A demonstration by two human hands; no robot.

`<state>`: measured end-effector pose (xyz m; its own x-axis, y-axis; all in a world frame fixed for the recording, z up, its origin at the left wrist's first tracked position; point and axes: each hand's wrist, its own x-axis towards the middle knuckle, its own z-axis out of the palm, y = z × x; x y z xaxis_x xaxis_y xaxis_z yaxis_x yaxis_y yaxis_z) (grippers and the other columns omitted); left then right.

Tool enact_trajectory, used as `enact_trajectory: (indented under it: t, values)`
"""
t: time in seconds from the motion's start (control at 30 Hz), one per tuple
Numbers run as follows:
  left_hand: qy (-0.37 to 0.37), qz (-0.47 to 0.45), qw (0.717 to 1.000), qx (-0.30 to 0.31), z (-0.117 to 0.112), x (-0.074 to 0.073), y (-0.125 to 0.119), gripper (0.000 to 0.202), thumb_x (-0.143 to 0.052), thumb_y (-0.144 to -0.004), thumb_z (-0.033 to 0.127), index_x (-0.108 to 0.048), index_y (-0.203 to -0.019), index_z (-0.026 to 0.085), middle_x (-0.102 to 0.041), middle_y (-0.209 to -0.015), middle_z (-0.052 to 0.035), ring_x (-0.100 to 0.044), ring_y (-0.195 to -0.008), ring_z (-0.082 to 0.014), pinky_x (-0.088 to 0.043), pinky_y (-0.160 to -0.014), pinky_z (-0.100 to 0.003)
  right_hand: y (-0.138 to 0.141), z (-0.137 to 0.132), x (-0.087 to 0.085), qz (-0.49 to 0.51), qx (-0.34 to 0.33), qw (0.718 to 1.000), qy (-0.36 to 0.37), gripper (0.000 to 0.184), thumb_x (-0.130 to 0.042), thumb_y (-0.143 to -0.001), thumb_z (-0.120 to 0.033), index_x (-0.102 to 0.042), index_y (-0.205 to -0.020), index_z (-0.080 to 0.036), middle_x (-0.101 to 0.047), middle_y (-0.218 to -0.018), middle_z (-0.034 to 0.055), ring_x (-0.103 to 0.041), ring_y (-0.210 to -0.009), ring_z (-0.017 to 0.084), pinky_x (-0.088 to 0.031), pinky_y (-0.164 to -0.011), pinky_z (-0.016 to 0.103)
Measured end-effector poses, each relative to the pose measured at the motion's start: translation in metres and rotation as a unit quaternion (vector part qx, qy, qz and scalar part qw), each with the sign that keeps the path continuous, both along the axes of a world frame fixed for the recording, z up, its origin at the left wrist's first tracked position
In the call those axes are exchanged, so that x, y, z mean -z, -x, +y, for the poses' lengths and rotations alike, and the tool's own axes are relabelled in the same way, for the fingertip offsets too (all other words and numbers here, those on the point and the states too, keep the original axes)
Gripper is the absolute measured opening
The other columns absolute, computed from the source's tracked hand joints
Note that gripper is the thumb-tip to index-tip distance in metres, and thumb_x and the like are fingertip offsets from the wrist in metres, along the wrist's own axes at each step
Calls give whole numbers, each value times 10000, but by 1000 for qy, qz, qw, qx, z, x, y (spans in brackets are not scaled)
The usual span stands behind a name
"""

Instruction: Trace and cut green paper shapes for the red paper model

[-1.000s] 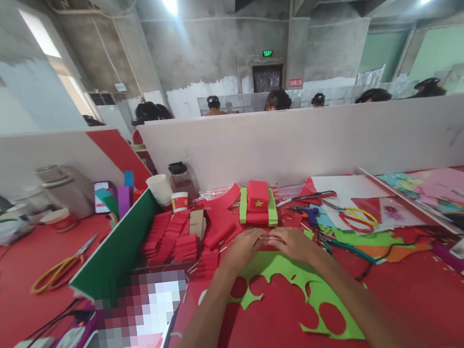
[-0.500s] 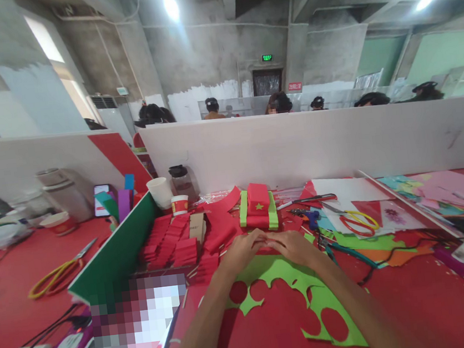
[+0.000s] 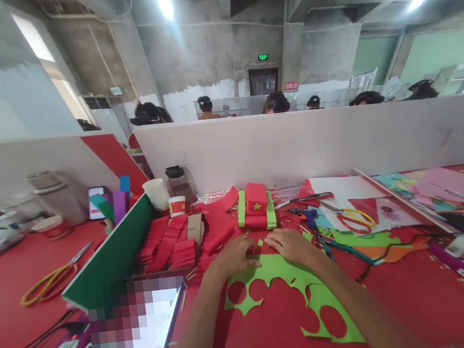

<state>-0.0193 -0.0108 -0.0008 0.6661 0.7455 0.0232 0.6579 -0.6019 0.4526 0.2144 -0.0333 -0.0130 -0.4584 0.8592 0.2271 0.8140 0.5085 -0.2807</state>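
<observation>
A bright green felt-like sheet [image 3: 274, 269] with round holes cut from it lies on the red table before me. My left hand [image 3: 237, 254] is over its upper left edge, fingers curved and thumb apart, with nothing seen in them. Across from it, my right hand [image 3: 293, 246] rests at the sheet's upper edge, fingers loosely stretched. Small green pieces [image 3: 260, 242] lie in the gap between the hands. Just beyond stands a red block-shaped craft piece [image 3: 255, 196] with a yellow-green star and green strips down both sides.
Stacked red pieces [image 3: 159, 238] and a green divider [image 3: 111, 252] are on the left, near a blurred lit screen [image 3: 160, 316]. Scissors [image 3: 357, 220], a blue glue gun [image 3: 310, 218], pliers [image 3: 354, 252] and cables lie to the right. A white partition [image 3: 295, 144] closes the back.
My hands were together at the fingertips and have now parted, the left moving leftward. The small green pieces between them have come into sight. The view has shifted slightly.
</observation>
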Motion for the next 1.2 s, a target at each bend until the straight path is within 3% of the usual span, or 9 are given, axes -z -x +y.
enact_trajectory:
  t: [0.13, 0.27, 0.53, 0.73, 0.9, 1.07, 1.2]
  values:
    - [37, -3, 999, -8, 1, 1, 0, 344, -742, -721, 380, -680, -996, 183, -678, -939, -70, -603, -834, -205, -408, -700, -278, -4, 9, 8, 11, -38, 999, -13, 371, -393, -1023, -210, -616, -1320, -208, -647, -1206, 120, -596, -1094, 221, -443, -923, 307]
    - [59, -20, 998, -8, 1, 3, -2, 255, -725, -716, 325, -698, -926, 182, -685, -867, -60, -604, -764, -188, -401, -658, -273, -6, 12, 11, 12, -48, 999, -18, 415, -411, -1002, -160, -568, -1386, -180, -622, -1234, 142, -566, -1124, 235, -447, -966, 348]
    - [28, -51, 998, 23, 0, 7, 0, 72, -671, -718, 247, -672, -761, 190, -660, -806, -40, -578, -753, -179, -398, -641, -260, -9, 5, 1, 15, -65, 998, -18, 311, -499, -989, -255, -704, -1217, -201, -683, -1097, 106, -592, -1038, 242, -457, -930, 370]
    - [39, -67, 997, 23, -2, 8, -2, 150, -577, -749, 193, -612, -895, 195, -651, -839, -14, -558, -730, -156, -404, -630, -243, -12, -1, -4, 27, -80, 996, 26, 357, -589, -936, -398, -705, -1213, -205, -721, -1170, 107, -622, -1081, 273, -444, -951, 385]
    - [45, -94, 994, 33, 0, 3, -1, 195, -550, -791, 228, -598, -975, 186, -659, -976, -48, -585, -835, -175, -439, -731, -270, -16, -3, -6, 60, -57, 992, 99, 312, -623, -887, -348, -740, -1139, -205, -774, -997, 79, -689, -840, 230, -482, -755, 298]
    - [53, -67, 995, 51, 2, -3, 1, 165, -485, -855, 292, -598, -802, 184, -633, -784, -27, -543, -706, -166, -393, -653, -273, -21, -3, -13, 124, -55, 982, 132, 267, -617, -883, -337, -764, -1062, -203, -778, -926, 56, -685, -784, 205, -481, -709, 276]
    - [46, -137, 990, 0, 3, -8, 2, 222, -476, -867, 336, -554, -730, 180, -573, -698, -8, -494, -650, -148, -377, -619, -258, -35, -1, -24, 186, -25, 978, 94, 277, -571, -915, -387, -759, -1019, -212, -770, -1009, 64, -690, -875, 225, -504, -786, 310]
